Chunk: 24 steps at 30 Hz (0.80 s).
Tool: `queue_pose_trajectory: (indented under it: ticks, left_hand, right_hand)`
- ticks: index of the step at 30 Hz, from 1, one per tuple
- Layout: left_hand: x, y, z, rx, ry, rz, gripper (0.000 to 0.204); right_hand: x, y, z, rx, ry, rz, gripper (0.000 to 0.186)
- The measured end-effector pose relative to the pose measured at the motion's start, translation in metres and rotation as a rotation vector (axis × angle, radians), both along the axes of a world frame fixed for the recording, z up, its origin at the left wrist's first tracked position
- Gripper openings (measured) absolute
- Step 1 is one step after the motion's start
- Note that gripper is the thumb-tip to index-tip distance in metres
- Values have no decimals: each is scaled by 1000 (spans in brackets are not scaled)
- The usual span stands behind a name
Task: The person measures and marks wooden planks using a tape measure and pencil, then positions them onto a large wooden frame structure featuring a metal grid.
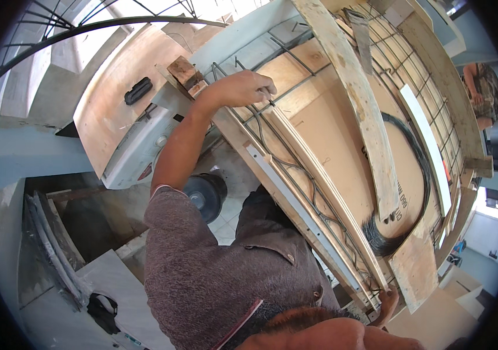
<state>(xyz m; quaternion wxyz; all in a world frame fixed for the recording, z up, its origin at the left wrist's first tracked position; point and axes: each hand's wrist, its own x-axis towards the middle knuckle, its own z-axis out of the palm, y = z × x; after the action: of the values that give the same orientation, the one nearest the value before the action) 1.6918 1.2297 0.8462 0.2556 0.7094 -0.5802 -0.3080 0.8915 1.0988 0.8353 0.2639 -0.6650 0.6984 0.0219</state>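
A long, pale wooden strip (325, 189) runs slantwise along the near side of a wooden form (342, 140) with steel bars across it. At its upper end my left hand (249, 88) is closed, thumb and fingers pinched on the strip's tip beside a bar. Down at the other end my right hand (386, 302) curls against the strip, its fingers partly hidden. Bent steel bars (319, 195) lie between the strip and the form's near edge board. A grey metal strip (301, 213), pierced with holes, lies along that edge.
A stained plank (360, 111) crosses the form. Beyond it are a coil of dark wire (418, 157), a white strip (427, 146) and a bar grid (430, 81). A dark bucket (205, 195) stands below my left arm. Another person (482, 87) is at the far right.
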Motion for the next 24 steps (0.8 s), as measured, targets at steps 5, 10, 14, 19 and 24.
queue_pose_trajectory:
  ticks: [5, 10, 14, 19, 24]
  left_hand:
    - [10, 4, -2, 32, 7, -30, 28]
    - [6, 7, 8, 64, -18, 7, 26]
    - [10, 5, 7, 48, -83, -20, 24]
    - [8, 7, -6, -3, -67, -20, 22]
    - [10, 8, -5, 8, -108, -44, 22]
  right_hand:
    - [-12, -2, -14, -19, -51, -55, 32]
    - [1, -1, -15, -11, -53, -97, 28]
    - [-16, -6, -21, -31, 38, -43, 27]
    - [2, -4, -13, 62, 53, -150, 30]
    - [-3, -6, -13, 44, -1, -86, 30]
